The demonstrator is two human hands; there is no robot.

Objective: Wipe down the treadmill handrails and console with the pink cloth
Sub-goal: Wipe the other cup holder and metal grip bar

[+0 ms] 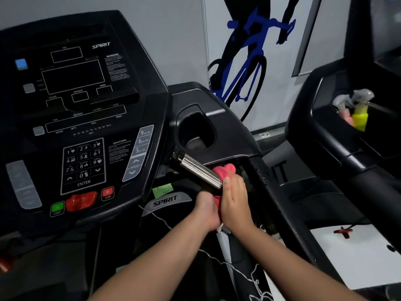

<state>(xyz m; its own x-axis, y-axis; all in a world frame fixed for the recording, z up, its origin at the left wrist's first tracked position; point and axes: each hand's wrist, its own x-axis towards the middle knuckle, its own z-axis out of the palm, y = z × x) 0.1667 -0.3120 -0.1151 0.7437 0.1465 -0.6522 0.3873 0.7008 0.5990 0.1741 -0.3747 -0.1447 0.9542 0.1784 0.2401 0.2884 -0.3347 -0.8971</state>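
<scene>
The black treadmill console (82,118) fills the left of the view. A chrome pulse-grip handrail (199,170) slants down to the right from under its cup holder. The pink cloth (224,170) is bunched around the lower end of that chrome bar, and more of it shows between my hands. My right hand (234,198) lies over the cloth at the bar's end and holds it there. My left hand (207,210) grips the lower part of the cloth just beside it. The black side handrail (267,187) runs down to the right of my hands.
A cup holder (197,131) sits above the chrome bar. The neighbouring machine's tray (325,127) at right holds spray bottles (359,114), one yellow and one pink. A white cord (236,270) dangles below my arms. The wall with a blue cyclist graphic (245,61) stands behind.
</scene>
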